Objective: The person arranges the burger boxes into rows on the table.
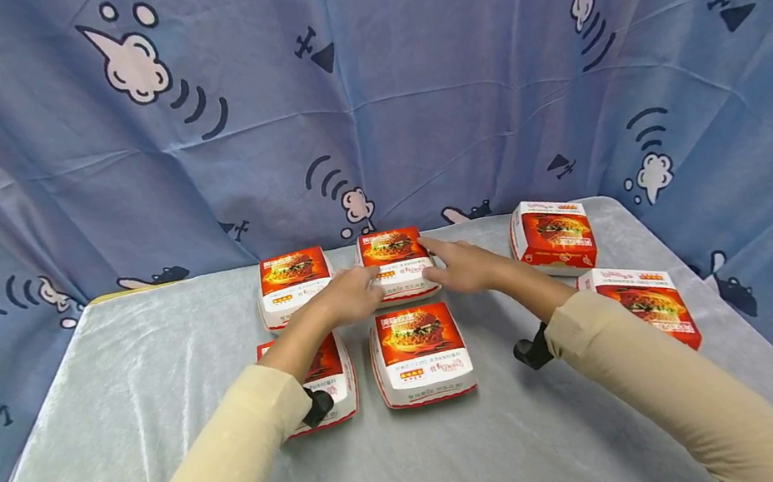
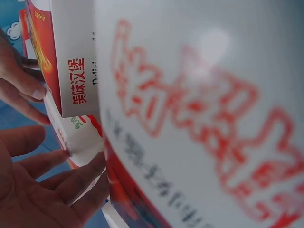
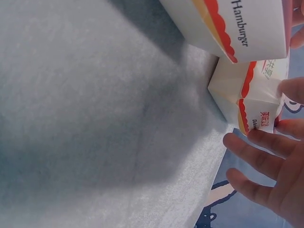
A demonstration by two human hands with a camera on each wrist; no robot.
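Note:
Several white-and-red burger boxes stand on a grey cloth-covered table. Between my two hands is the back middle box (image 1: 391,249). My left hand (image 1: 350,296) has its fingertips at that box's left side, and in the left wrist view its fingers (image 2: 78,183) are spread and nearly straight. On the opposite side, my right hand (image 1: 470,266) reaches in with thumb and index fingertip at the box's right edge. The right wrist view shows the other fingers (image 3: 259,152) extended beside the box's side wall (image 3: 256,90).
Directly in front sits another burger box (image 1: 423,353). The back left box (image 1: 295,285) is beside my left hand, and the front left box (image 1: 333,384) is partly under my left forearm. Two boxes stand at right, a back one (image 1: 553,236) and a nearer one (image 1: 650,300). A blue patterned curtain (image 1: 265,142) hangs behind.

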